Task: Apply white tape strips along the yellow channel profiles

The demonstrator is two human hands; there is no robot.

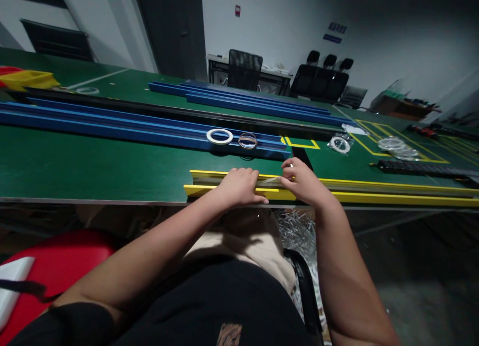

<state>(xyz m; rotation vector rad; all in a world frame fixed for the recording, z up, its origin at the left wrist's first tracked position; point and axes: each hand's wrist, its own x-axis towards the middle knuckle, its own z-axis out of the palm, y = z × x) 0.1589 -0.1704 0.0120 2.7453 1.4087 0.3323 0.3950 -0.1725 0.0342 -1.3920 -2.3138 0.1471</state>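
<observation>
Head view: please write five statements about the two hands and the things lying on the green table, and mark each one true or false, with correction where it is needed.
1. The left hand rests on the long yellow channel-shaped rail. True.
2. The right hand lies flat on the table. False: its fingers are raised above the rail and appear to pinch a thin pale strip.
3. A flat white ring lies on the long blue channel-shaped rails. True.
4. The yellow rail is farther from the person than these blue rails. False: it is nearer.
5. A brownish ring lies to the picture's right of the white one. True.
</observation>
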